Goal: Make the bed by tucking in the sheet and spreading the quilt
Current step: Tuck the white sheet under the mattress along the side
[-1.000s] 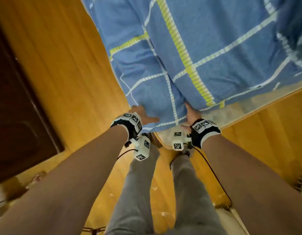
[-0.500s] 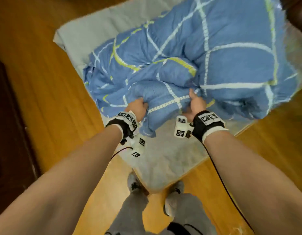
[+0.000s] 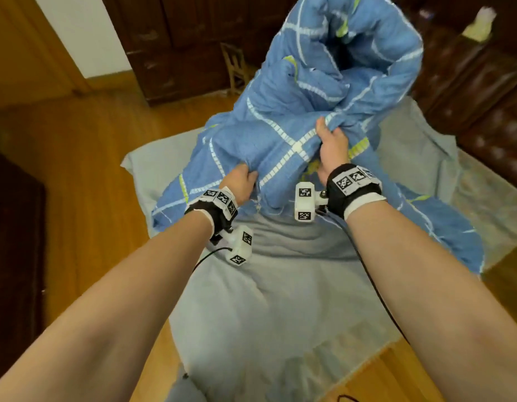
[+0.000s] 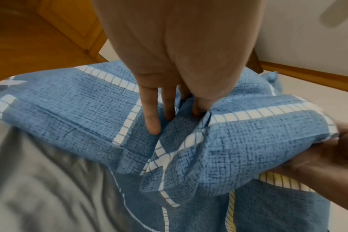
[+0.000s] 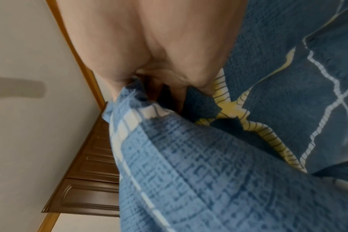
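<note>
Change: the quilt [image 3: 315, 91], flat a second ago, is now lifted high above the grey sheet [image 3: 283, 294].
Left hand [image 3: 239, 184]: fingers [image 4: 152, 116] clenched on a quilt fold.
Right hand [image 3: 332, 146]: quilt edge gripped.
Meaning: spreading is judged restarted.

Bed [image 3: 280, 358] standing on wood floor [image 3: 86, 175], covered by wrinkled grey sheet [image 3: 286, 291]. Blue checked quilt [image 3: 280, 117] lying bunched across the far half of the sheet, one edge trailing toward the bed's right side.
</note>
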Motion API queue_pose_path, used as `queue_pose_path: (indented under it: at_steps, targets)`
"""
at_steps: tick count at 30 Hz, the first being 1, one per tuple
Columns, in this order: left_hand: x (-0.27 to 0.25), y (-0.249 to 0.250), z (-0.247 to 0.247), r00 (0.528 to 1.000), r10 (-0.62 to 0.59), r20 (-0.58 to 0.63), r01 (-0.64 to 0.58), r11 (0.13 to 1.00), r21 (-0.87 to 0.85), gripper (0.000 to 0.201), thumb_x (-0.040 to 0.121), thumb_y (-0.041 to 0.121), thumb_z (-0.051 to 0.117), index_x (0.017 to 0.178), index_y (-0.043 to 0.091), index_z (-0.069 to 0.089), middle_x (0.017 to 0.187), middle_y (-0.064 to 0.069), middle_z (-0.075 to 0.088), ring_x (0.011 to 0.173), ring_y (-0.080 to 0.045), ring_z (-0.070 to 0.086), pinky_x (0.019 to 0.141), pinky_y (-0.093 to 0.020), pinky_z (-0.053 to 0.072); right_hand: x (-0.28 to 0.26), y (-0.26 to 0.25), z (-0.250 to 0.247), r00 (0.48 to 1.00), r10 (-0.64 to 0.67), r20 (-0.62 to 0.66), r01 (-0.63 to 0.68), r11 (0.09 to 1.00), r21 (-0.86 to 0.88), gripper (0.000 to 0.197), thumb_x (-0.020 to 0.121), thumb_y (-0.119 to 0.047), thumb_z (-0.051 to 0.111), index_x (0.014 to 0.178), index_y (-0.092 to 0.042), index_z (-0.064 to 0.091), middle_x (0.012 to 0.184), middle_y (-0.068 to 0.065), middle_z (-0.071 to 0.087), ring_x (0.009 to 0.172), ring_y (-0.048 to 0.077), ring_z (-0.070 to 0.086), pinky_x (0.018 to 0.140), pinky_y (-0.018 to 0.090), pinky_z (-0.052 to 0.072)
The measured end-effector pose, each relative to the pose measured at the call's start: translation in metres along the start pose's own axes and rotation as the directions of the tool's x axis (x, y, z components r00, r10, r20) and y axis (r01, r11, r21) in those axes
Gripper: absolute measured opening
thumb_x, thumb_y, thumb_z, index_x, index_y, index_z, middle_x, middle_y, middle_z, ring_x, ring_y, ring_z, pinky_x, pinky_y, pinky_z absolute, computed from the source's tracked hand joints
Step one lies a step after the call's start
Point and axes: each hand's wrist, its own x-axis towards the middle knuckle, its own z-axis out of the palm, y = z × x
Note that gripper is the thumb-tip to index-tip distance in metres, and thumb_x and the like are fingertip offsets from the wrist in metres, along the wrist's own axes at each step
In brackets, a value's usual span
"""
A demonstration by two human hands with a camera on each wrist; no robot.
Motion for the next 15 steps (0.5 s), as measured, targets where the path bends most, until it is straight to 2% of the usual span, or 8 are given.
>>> queue_pose_path:
  at_steps: [4, 6, 10, 11, 13, 15]
  targets:
    - [0.058, 0.009, -0.026, 0.999, 0.044, -0.026, -0.043, 0.998, 0.041, 0.035, 0.101, 0.03, 0.039, 0.11, -0.001, 0.051, 0.115, -0.024, 0.059, 0.106, -0.039, 0.057, 0.085, -0.035, 0.041, 0.057, -0.011, 0.026, 0.999, -0.044, -0.005, 0.043, 0.991, -0.13, 0.04, 0.081, -0.045, 0.068, 0.111, -0.017, 0.068, 0.116, 0.003, 0.071, 0.11, 0.021, 0.066, 0.102, 0.046, 0.05]
    - [0.085, -0.002, -0.03, 1.0, 0.031, -0.004, -0.031, 0.999, 0.033, 0.034, 0.1, 0.029, 0.039, 0.112, 0.0, 0.052, 0.114, -0.023, 0.061, 0.106, -0.038, 0.058, 0.085, -0.036, 0.041, 0.075, 0.003, 0.032, 0.999, -0.017, -0.032, 0.009, 0.973, -0.23, 0.043, 0.08, -0.049, 0.065, 0.112, -0.02, 0.068, 0.119, 0.001, 0.07, 0.113, 0.019, 0.064, 0.103, 0.043, 0.048]
    - [0.12, -0.045, -0.029, 0.998, -0.051, 0.047, 0.049, 0.998, 0.05, 0.022, 0.095, 0.025, 0.045, 0.105, 0.009, 0.057, 0.108, -0.02, 0.065, 0.103, -0.038, 0.06, 0.083, -0.036, 0.044, 0.085, 0.064, 0.036, 0.983, 0.126, -0.131, -0.172, 0.879, -0.445, 0.043, 0.094, -0.034, 0.056, 0.124, -0.003, 0.062, 0.126, 0.01, 0.064, 0.116, 0.025, 0.059, 0.101, 0.039, 0.046]
    - [0.123, -0.059, -0.027, 0.995, -0.082, 0.05, 0.08, 0.996, 0.045, 0.021, 0.094, 0.024, 0.047, 0.109, 0.012, 0.057, 0.109, -0.017, 0.065, 0.104, -0.037, 0.06, 0.086, -0.035, 0.045, 0.083, 0.083, 0.034, 0.975, 0.173, -0.14, -0.22, 0.847, -0.484, 0.039, 0.096, -0.027, 0.055, 0.124, 0.0, 0.06, 0.125, 0.011, 0.063, 0.114, 0.025, 0.058, 0.095, 0.032, 0.045]
    - [0.124, -0.089, -0.018, 0.987, -0.119, 0.104, 0.118, 0.993, 0.011, 0.032, 0.092, 0.023, 0.051, 0.123, 0.016, 0.052, 0.114, -0.014, 0.064, 0.106, -0.033, 0.061, 0.089, -0.033, 0.045, 0.071, 0.123, 0.029, 0.953, 0.257, -0.158, -0.301, 0.783, -0.545, 0.03, 0.098, -0.012, 0.053, 0.123, 0.003, 0.057, 0.115, 0.006, 0.058, 0.103, 0.019, 0.053, 0.077, 0.02, 0.038]
    - [0.118, -0.112, -0.012, 0.97, -0.142, 0.195, 0.149, 0.989, -0.022, 0.043, 0.09, 0.022, 0.056, 0.132, 0.015, 0.047, 0.123, -0.015, 0.061, 0.111, -0.033, 0.059, 0.094, -0.033, 0.045, 0.06, 0.159, 0.02, 0.923, 0.331, -0.195, -0.379, 0.703, -0.601, 0.019, 0.094, -0.004, 0.056, 0.113, -0.002, 0.059, 0.101, 0.007, 0.055, 0.097, 0.019, 0.049, 0.074, 0.022, 0.037]
